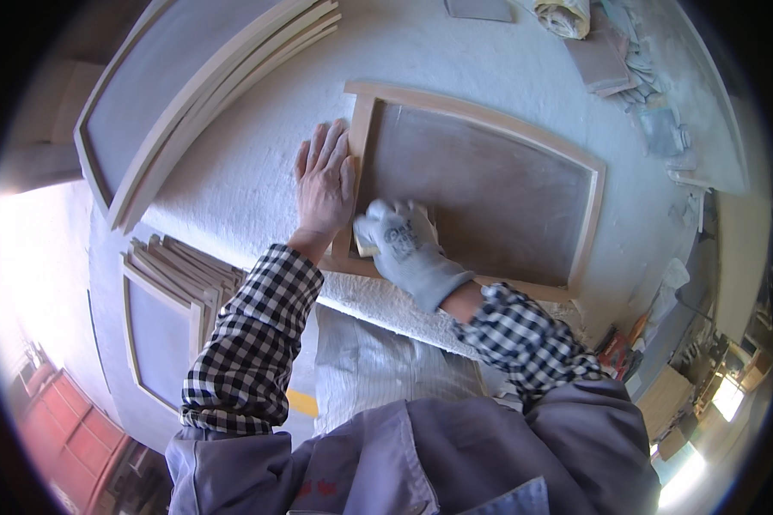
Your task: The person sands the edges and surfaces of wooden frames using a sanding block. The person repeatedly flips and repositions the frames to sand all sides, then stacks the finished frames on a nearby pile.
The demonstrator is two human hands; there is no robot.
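A framed panel with a pale wooden frame and a dark, dusty recessed face lies on a dust-covered, cloth-like work surface. My bare left hand rests flat, its fingers pointing away from me, against the left rail of the frame. Over the panel's near left corner is my right hand, in a light grey work glove. Its fingers curl over a pale block, which shows at the glove's left side and is mostly hidden. The block's underside is out of sight.
Curved framed panels are stacked at the upper left. More frames lean together at the lower left. Sanding sheets or pads and a roll lie at the upper right. A red tool sits at the near right edge.
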